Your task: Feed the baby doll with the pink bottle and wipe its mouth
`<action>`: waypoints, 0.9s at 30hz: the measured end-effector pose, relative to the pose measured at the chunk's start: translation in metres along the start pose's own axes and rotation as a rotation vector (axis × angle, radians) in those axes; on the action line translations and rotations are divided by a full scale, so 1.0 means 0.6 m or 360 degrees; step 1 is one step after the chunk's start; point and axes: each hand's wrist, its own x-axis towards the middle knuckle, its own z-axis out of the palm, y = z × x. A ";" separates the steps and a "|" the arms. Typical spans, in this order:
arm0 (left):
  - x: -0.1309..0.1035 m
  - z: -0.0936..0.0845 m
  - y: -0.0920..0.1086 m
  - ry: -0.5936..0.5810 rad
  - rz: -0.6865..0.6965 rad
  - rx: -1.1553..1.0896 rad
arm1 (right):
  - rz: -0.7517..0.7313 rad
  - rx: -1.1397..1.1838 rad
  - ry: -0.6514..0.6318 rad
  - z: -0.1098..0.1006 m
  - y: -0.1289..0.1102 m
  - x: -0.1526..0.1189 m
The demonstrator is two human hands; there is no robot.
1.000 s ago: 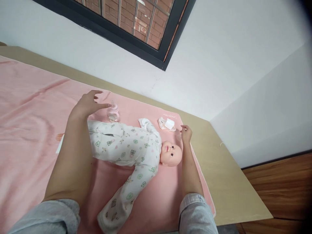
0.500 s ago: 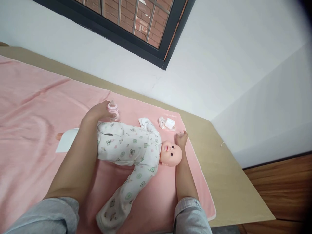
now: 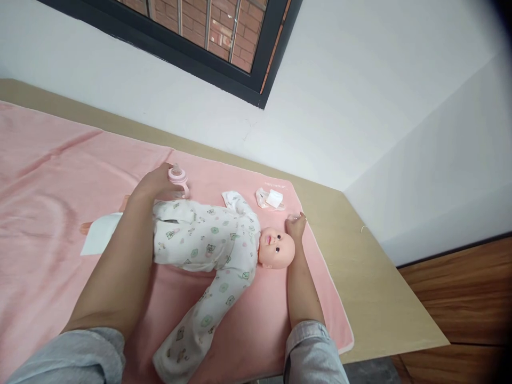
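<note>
My left hand (image 3: 154, 181) is closed around a pink baby bottle (image 3: 178, 181) with a clear teat and a side handle, standing upright. Beyond the doll's head, my right hand (image 3: 296, 226) has its fingers curled round a small clear plastic piece (image 3: 294, 217), only partly visible. Between my arms a baby doll (image 3: 277, 248) lies on its back, its bald head to the right. It wears a white printed romper (image 3: 212, 240) with one long sleeve stretched toward me. Past my left forearm, a white cloth or diaper (image 3: 100, 234) covers the doll's lower body, with a foot showing.
A pink blanket (image 3: 48, 224) covers most of the wooden table (image 3: 372, 298). Near its far right corner lies a crumpled clear wrapper with a white piece (image 3: 274, 199). A white wall with a barred, dark-framed window (image 3: 256, 85) stands behind the table.
The view has shifted slightly, so everything sits a little further left. My right fingers have closed more around the clear piece; the left hand still holds the bottle.
</note>
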 end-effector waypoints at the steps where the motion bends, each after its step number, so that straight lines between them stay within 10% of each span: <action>1: -0.001 -0.002 0.005 -0.0003 -0.0042 0.0017 | 0.0007 0.0004 -0.0006 -0.001 -0.001 0.000; 13: -0.055 -0.013 0.140 0.0078 0.0305 -0.0577 | 0.0077 0.0434 0.0048 -0.022 -0.025 0.011; 27: -0.173 0.055 0.291 -0.0226 0.0770 -0.0315 | -0.0789 0.1180 -0.0370 -0.173 -0.275 -0.118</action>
